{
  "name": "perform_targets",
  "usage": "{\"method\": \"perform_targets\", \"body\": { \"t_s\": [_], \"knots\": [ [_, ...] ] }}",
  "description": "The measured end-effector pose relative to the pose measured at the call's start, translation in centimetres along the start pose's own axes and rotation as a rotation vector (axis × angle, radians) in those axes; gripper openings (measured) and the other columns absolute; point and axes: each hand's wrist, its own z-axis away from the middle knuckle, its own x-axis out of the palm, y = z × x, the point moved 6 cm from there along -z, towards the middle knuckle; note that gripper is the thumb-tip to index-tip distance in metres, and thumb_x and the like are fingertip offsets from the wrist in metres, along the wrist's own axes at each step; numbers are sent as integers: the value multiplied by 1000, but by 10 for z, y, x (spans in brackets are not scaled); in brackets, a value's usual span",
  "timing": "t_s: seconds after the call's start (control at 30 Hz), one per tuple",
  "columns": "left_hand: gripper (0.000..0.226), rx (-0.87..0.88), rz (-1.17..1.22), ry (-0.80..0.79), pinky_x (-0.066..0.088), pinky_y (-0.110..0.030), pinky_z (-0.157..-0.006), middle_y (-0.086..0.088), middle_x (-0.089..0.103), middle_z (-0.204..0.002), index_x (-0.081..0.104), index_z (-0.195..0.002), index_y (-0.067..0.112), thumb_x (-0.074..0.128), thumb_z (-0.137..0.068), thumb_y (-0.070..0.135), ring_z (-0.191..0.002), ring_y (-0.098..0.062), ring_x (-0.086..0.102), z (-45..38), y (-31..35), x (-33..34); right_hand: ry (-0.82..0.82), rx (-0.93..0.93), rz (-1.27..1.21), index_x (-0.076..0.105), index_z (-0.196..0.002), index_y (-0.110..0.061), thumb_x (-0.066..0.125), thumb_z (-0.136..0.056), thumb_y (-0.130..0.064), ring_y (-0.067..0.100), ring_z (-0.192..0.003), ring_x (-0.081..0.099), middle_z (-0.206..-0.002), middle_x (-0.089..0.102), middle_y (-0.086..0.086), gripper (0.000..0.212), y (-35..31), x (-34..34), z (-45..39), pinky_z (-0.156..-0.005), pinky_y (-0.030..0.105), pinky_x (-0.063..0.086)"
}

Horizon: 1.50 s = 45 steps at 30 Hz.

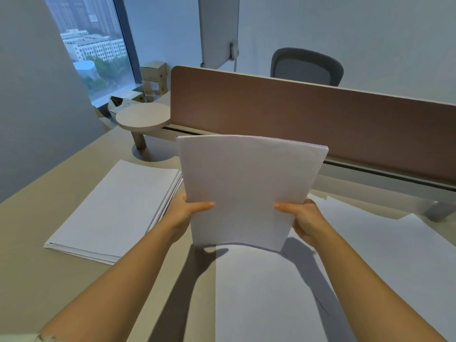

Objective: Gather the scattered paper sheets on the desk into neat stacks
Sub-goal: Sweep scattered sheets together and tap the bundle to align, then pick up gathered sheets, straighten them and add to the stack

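Left hand (185, 213) and right hand (304, 218) grip a bundle of sheets (249, 188) upright above the tabletop (74, 280); squaring seems underway, then laying it on the stack (116, 211) to its left.

A white bundle of sheets (249, 188) stands upright above the desk (37, 280); a flat stack (116, 208) lies left, loose sheets (382, 243) right.

I am looking at an office: a counter (61, 280) with a brown divider (296, 114), a mesh chair (306, 66) behind it, stacked boxes (153, 80), and a window (91, 45) onto high-rise blocks.
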Motion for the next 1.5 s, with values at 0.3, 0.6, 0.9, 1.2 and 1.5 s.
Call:
{"method": "perform_targets", "body": {
  "t_s": [0.3,0.6,0.9,1.2,1.5],
  "knots": [
    [40,-153,-340,101,43,-36,-91,-13,57,-124,50,-127,2,53,-88,-2,-108,-27,53,14,-26,-8,-39,61,126,51,-116,-10,55,-87,-2,19,-78,54,-98,58,6,30,13,13,-9,-80,34,41],
    [22,-55,-421,410,48,-38,-84,-12,60,-110,55,-112,5,47,-94,14,-102,-31,58,3,9,-106,-18,46,316,51,-88,7,37,-86,7,28,-61,45,-73,52,16,15,9,89,-37,-58,31,38],
    [21,-165,-577,444,25,-30,-59,-5,36,-71,36,-70,8,33,-90,-1,-65,-19,32,-46,-16,-263,-100,149,387,51,-72,-7,34,-87,11,19,-61,52,-75,57,7,29,48,229,-79,-56,28,48],
    [17,-268,-729,341,39,-26,-67,-11,54,-105,46,-107,8,41,-93,1,-86,-21,53,-84,-42,-339,28,212,441,43,-57,-7,39,-83,13,20,-46,43,-57,46,8,33,86,299,-104,-39,22,36],
    [27,-128,-781,311,42,-20,-80,-10,56,-119,55,-117,2,50,-91,7,-105,-24,55,-89,-21,-308,167,225,295,53,-113,1,52,-88,1,23,-76,55,-79,51,1,25,87,263,-93,-76,35,49]
  ]
}}
